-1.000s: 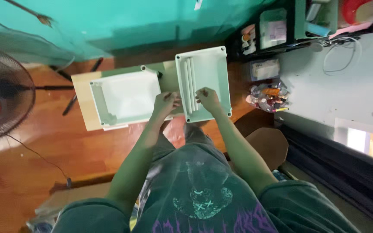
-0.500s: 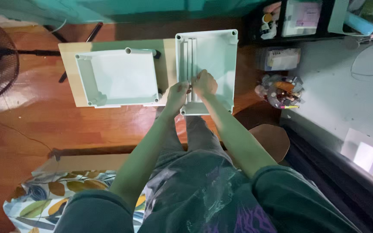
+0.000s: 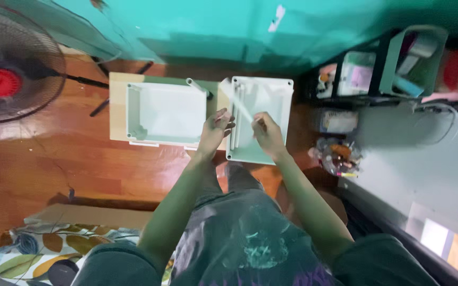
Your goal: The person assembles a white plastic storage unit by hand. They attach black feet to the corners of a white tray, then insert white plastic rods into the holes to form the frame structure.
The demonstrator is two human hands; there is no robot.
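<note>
A fan stands at the far left on the wood floor, its red hub behind a dark grille. Below it, near the person's knee, lies a leaf-patterned cloth beside a cardboard sheet.

On a low pale board sits an open white box, walls up, with a short white tube at its far right corner.

The left hand hovers at the gap between the box and the tray, fingers loosely curled; whether they pinch anything I cannot tell.

Just right of the box lies a white tray, with long white strips along its left side. One strip is blurred and tilted, rising from the right hand toward the tray's far left corner.

The right hand is over the tray, its fingers narrowed on the near end of that tilted strip.

Further right, dark shelves hold jars and green bins, and a clear cup of pens stands by a grey surface.
</note>
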